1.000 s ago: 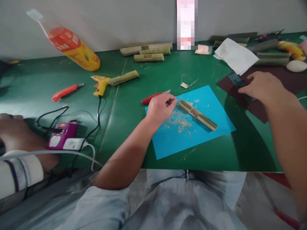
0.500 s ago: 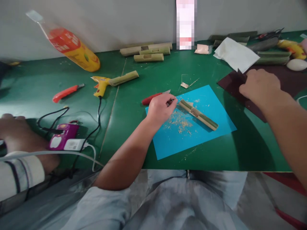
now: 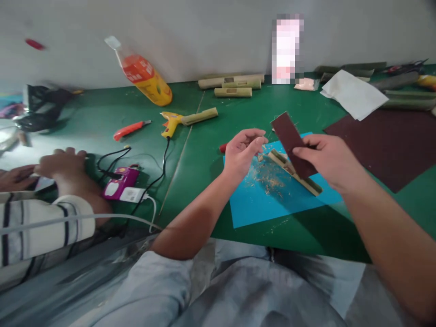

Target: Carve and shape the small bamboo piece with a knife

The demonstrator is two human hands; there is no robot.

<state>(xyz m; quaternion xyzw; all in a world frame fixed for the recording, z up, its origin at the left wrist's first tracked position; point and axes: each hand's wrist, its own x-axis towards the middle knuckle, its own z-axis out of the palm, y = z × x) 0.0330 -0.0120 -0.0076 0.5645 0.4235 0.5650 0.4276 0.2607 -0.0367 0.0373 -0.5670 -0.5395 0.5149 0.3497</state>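
My right hand (image 3: pixel 325 159) grips a dark brown strip of sandpaper (image 3: pixel 293 141) and holds it raised over the blue sheet (image 3: pixel 269 200). My left hand (image 3: pixel 241 152) hovers just left of the strip with its fingers curled and apart, and nothing shows in them. Below both hands a notched bamboo piece (image 3: pixel 294 171) lies on the blue sheet among shavings. The red end of a knife (image 3: pixel 223 147) peeks out behind my left hand.
On the green table lie a yellow glue gun (image 3: pixel 170 122), a red cutter (image 3: pixel 131 130), an orange bottle (image 3: pixel 146 77), bamboo tubes (image 3: pixel 231 84), white paper (image 3: pixel 354 95) and a large dark sandpaper sheet (image 3: pixel 384 145). Another person's hands (image 3: pixel 64 165) rest at the left by a purple charger (image 3: pixel 121 188).
My right hand has come from the large dark sheet at the right to above the blue sheet with a sandpaper strip. My left hand has lifted off the table. The camera has swung left.
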